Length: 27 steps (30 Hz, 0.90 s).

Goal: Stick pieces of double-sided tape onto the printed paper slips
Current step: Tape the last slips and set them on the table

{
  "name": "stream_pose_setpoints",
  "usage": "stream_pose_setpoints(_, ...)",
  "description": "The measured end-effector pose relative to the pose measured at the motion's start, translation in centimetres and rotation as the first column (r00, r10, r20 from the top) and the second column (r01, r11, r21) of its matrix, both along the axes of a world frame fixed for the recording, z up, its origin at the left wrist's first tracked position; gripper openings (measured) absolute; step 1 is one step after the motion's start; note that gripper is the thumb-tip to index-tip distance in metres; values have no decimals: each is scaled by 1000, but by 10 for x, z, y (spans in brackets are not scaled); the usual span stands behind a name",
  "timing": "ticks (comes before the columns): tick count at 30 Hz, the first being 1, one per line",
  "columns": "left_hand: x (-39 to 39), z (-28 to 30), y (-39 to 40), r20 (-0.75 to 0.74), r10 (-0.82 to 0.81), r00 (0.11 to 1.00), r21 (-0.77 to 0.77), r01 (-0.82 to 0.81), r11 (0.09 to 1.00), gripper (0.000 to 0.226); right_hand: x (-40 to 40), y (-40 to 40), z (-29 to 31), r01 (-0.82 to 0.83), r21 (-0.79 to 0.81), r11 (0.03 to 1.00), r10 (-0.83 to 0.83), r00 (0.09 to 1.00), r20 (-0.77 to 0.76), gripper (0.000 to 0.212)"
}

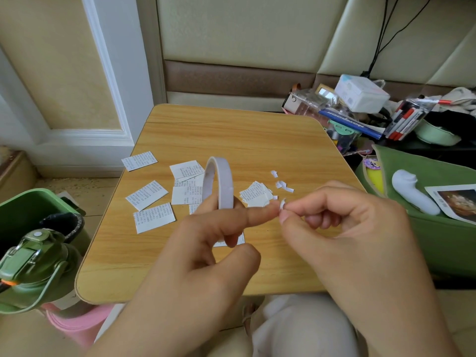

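Left hand [206, 243] grips tape roll [219, 186]; right hand [334, 222] pinches tape piece [282, 203] at left fingertip. Nearest slip stack [256, 195] just beyond, desk [257, 140] below.

The counter [257, 135] under my work is light honey-yellow with a streaky wood grain. The paper slips [146, 195] are white, covered in rows of tiny grey print. My roll of double-sided tape [221, 184] is pale lilac-white, and the torn backing scraps [282, 185] are plain white. To my left sits a dark green water bottle [36, 269] and a green bin [23, 210]; to my right, a green cushion [438, 228].
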<state>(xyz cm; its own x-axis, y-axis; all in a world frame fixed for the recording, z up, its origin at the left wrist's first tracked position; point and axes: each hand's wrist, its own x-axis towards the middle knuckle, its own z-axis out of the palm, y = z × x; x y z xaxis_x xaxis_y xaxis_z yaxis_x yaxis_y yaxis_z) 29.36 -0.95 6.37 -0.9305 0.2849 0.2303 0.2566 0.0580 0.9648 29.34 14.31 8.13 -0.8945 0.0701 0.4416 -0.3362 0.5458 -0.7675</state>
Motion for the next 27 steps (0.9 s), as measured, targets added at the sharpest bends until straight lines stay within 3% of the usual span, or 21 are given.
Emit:
stream_pose_setpoints(5,-5,-3,-1,46,-37,998,65,34,997,42,-1,2,-2,-40,-64,997,41,999,29,17)
stream_pose_setpoints(9,-5,-1,-1,140,-81,987,174,56,983,40,-4,4,-5,-56,-158,986,69,994,80,7)
stream_pose_setpoints(11,-6,-1,-2,172,-85,981,191,52,980,41,-6,5,-8,-80,-219,973,107,988,115,13)
stream_pose_setpoints(16,-15,-7,2,241,-78,967,205,28,978,39,-18,9,-20,-76,-453,888,203,950,239,21)
stream_pose_setpoints(20,-33,-20,4,328,4,945,193,-71,979,40,-33,17,-31,-33,-573,819,237,929,286,8)
stream_pose_setpoints(23,-45,-25,5,373,15,928,221,-104,970,41,-58,34,-51,99,-472,876,74,939,335,24)
stream_pose_setpoints(27,-58,-28,5,385,12,923,252,-118,960,41,-108,70,-91,236,-74,969,-185,890,418,18)
